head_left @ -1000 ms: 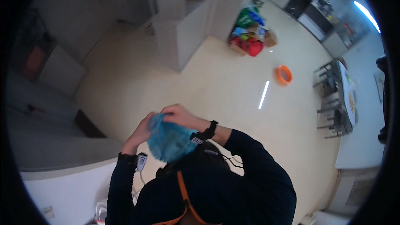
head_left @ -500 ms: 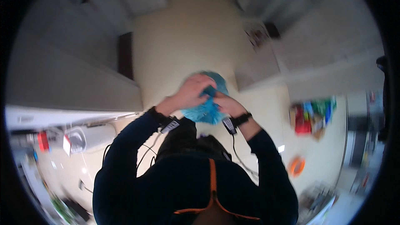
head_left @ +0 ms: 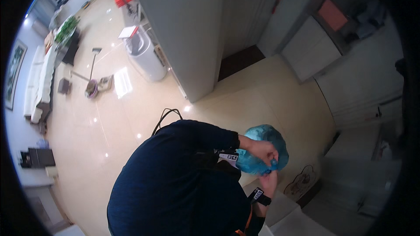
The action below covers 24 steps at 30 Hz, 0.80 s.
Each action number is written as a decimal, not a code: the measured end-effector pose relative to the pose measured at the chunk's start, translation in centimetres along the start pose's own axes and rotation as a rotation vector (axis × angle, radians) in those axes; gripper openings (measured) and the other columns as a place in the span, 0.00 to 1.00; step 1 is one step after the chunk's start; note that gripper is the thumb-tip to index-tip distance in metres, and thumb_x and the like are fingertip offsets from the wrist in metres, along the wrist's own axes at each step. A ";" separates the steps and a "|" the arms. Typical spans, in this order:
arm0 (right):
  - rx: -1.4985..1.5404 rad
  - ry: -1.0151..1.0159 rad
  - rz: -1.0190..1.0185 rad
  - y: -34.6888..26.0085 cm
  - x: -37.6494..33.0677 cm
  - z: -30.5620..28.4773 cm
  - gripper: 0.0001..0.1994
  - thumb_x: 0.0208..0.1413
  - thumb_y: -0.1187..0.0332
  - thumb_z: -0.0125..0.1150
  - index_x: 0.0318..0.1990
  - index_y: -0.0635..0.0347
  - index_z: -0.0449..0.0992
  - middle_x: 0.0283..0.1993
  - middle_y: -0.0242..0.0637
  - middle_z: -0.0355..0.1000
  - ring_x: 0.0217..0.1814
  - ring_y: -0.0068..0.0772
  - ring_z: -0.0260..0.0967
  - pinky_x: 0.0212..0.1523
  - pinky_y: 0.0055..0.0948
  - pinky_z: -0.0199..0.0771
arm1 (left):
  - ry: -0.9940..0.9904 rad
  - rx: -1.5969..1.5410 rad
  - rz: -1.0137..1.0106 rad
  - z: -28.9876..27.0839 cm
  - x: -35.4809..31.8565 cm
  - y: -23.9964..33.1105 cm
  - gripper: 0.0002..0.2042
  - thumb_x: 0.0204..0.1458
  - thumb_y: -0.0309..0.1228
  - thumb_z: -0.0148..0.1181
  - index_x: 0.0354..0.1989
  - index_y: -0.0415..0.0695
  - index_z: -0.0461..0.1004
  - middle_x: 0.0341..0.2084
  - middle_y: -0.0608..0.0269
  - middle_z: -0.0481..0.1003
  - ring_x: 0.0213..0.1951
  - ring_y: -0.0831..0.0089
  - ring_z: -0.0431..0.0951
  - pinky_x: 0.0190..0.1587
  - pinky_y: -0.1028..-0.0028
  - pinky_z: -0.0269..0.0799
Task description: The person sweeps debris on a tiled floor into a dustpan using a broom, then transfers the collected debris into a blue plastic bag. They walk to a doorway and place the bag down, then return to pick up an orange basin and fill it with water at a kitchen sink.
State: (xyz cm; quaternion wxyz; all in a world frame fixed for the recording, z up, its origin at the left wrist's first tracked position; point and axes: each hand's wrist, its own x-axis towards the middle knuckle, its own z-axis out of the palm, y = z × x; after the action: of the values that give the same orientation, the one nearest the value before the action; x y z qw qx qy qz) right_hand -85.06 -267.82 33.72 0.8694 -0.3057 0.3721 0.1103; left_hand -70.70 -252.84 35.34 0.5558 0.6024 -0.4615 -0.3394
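1. I see a glossy cream floor [head_left: 131, 118] below me, a grey wall corner [head_left: 192, 39] ahead, and a white bin [head_left: 146, 59] standing beside it.
2. A mop [head_left: 92, 85] lies on the floor to the left, near a white sofa [head_left: 37, 83].
3. A crumpled blue bag [head_left: 262, 148] sits in front of my body, held up off the floor between both hands.
4. My left hand [head_left: 262, 150] lies on top of the bag, fingers curled shut and pinching its plastic.
5. My right hand [head_left: 269, 179] comes up from below, fingers closed on the bag's lower edge; a black wristband [head_left: 261, 196] is on that wrist.
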 end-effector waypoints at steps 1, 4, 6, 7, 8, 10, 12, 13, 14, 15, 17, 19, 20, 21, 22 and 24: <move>0.010 -0.022 -0.044 -0.3 0.2 0.2 0.05 0.61 0.63 0.56 0.36 0.51 0.69 0.26 0.24 0.59 0.24 0.21 0.54 0.32 0.26 0.60 | 0.057 -0.013 -0.019 0.1 0.0 -0.3 0.14 0.41 0.32 0.68 0.38 0.44 0.78 0.26 0.58 0.78 0.29 0.65 0.79 0.34 0.68 0.73; 0.042 -0.161 -0.145 -2.8 0.5 2.7 0.07 0.59 0.64 0.57 0.38 0.55 0.70 0.31 0.28 0.61 0.34 0.24 0.57 0.39 0.32 0.61 | 0.397 0.175 0.012 -0.8 0.4 0.3 0.10 0.43 0.34 0.68 0.32 0.44 0.79 0.24 0.57 0.79 0.28 0.63 0.79 0.33 0.67 0.73; 0.180 -0.414 -0.217 -5.4 0.0 4.1 0.07 0.58 0.65 0.56 0.39 0.57 0.69 0.32 0.29 0.61 0.34 0.25 0.57 0.41 0.32 0.61 | 0.526 0.259 0.096 -2.2 0.8 1.2 0.10 0.46 0.33 0.66 0.35 0.44 0.79 0.26 0.56 0.78 0.28 0.62 0.78 0.33 0.67 0.73; 0.106 -0.417 -0.226 -7.8 -0.4 6.0 0.08 0.58 0.65 0.56 0.40 0.57 0.69 0.32 0.30 0.62 0.35 0.26 0.58 0.41 0.32 0.61 | 0.619 0.299 0.148 -3.9 1.9 2.4 0.10 0.47 0.33 0.65 0.36 0.44 0.79 0.27 0.55 0.78 0.29 0.62 0.78 0.33 0.67 0.73; 0.061 -0.451 -0.243 -8.5 -0.9 6.7 0.08 0.58 0.66 0.55 0.41 0.58 0.69 0.33 0.31 0.63 0.36 0.26 0.58 0.42 0.32 0.62 | 0.625 0.324 0.151 -4.6 2.0 3.0 0.09 0.47 0.33 0.65 0.36 0.44 0.79 0.27 0.55 0.78 0.29 0.62 0.78 0.33 0.67 0.73; -0.014 -0.374 -0.369 -10.5 -1.9 7.2 0.09 0.58 0.65 0.55 0.42 0.59 0.69 0.35 0.33 0.65 0.38 0.27 0.60 0.43 0.31 0.62 | 0.722 0.395 0.203 -6.0 2.9 4.4 0.08 0.48 0.32 0.64 0.36 0.44 0.79 0.27 0.56 0.79 0.29 0.63 0.79 0.34 0.67 0.74; -0.067 -0.256 -0.595 -12.6 -3.2 5.8 0.09 0.59 0.65 0.54 0.43 0.59 0.69 0.37 0.33 0.66 0.40 0.28 0.62 0.43 0.30 0.62 | 0.826 0.282 0.076 -7.6 3.2 5.1 0.08 0.48 0.32 0.65 0.35 0.44 0.79 0.27 0.57 0.79 0.29 0.63 0.79 0.35 0.67 0.74; -0.141 -0.230 -0.707 -12.9 -3.4 4.5 0.10 0.60 0.64 0.54 0.44 0.59 0.71 0.37 0.32 0.68 0.43 0.28 0.64 0.42 0.28 0.63 | 0.882 0.240 0.123 -8.1 3.0 5.0 0.08 0.48 0.32 0.65 0.35 0.44 0.79 0.28 0.57 0.79 0.29 0.63 0.79 0.35 0.67 0.74; -0.127 -0.094 -0.611 -12.8 -3.3 3.2 0.10 0.60 0.64 0.54 0.45 0.58 0.71 0.38 0.32 0.68 0.44 0.28 0.64 0.43 0.29 0.63 | 0.896 0.235 -0.037 -8.4 2.5 4.7 0.08 0.48 0.32 0.65 0.35 0.45 0.79 0.28 0.58 0.79 0.30 0.63 0.79 0.35 0.67 0.74; -0.108 -0.035 -0.553 -12.6 -2.7 1.9 0.11 0.61 0.64 0.54 0.46 0.58 0.71 0.38 0.32 0.67 0.44 0.28 0.64 0.43 0.29 0.64 | 0.912 0.226 -0.106 -8.7 1.7 4.0 0.08 0.48 0.33 0.65 0.35 0.45 0.79 0.27 0.58 0.79 0.30 0.63 0.79 0.36 0.67 0.75; -0.187 0.033 -0.478 -12.2 -1.9 -0.3 0.15 0.60 0.64 0.56 0.51 0.59 0.69 0.44 0.33 0.66 0.48 0.29 0.63 0.46 0.33 0.66 | 0.917 0.283 -0.169 -8.4 1.4 2.8 0.08 0.48 0.32 0.65 0.35 0.45 0.80 0.28 0.58 0.79 0.30 0.64 0.79 0.36 0.67 0.75; -0.291 0.211 -0.571 -11.1 -0.3 -0.4 0.17 0.59 0.63 0.57 0.52 0.59 0.68 0.48 0.33 0.64 0.49 0.30 0.62 0.49 0.34 0.66 | 0.855 0.417 -0.163 -6.9 1.3 1.7 0.08 0.47 0.32 0.65 0.35 0.45 0.80 0.28 0.58 0.79 0.30 0.64 0.80 0.37 0.67 0.75; -0.468 0.128 -0.579 -10.8 0.4 0.1 0.18 0.58 0.62 0.58 0.53 0.59 0.68 0.50 0.32 0.63 0.50 0.29 0.61 0.52 0.35 0.65 | 0.784 0.469 -0.171 -6.0 1.8 1.3 0.08 0.47 0.32 0.65 0.35 0.45 0.80 0.27 0.58 0.79 0.31 0.64 0.80 0.37 0.67 0.75; -0.602 0.090 -0.601 -10.0 1.3 1.0 0.19 0.58 0.63 0.59 0.55 0.57 0.68 0.47 0.32 0.65 0.47 0.26 0.62 0.50 0.29 0.65 | 0.796 0.438 -0.162 -5.6 2.4 1.2 0.07 0.47 0.31 0.66 0.35 0.45 0.80 0.28 0.58 0.79 0.31 0.64 0.80 0.37 0.67 0.75; -0.895 -0.044 -0.636 -10.6 2.5 2.5 0.22 0.56 0.67 0.62 0.59 0.57 0.69 0.44 0.30 0.67 0.44 0.22 0.63 0.45 0.22 0.66 | 0.766 0.402 -0.214 -5.7 3.2 1.3 0.07 0.46 0.30 0.66 0.34 0.45 0.80 0.28 0.58 0.79 0.31 0.65 0.80 0.37 0.68 0.75; -1.017 -0.148 -0.868 -10.3 4.3 5.1 0.23 0.55 0.69 0.65 0.58 0.59 0.70 0.37 0.33 0.73 0.34 0.23 0.66 0.36 0.23 0.68 | 0.716 0.368 -0.090 -5.5 3.8 2.0 0.07 0.45 0.27 0.67 0.34 0.46 0.80 0.30 0.59 0.78 0.36 0.65 0.79 0.39 0.68 0.75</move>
State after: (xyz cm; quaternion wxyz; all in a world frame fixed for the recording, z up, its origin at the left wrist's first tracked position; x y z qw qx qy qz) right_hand -74.78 -272.96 37.97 0.6060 -0.7906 0.0567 -0.0669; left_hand -64.66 -254.35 38.56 0.5487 0.7917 -0.2649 -0.0439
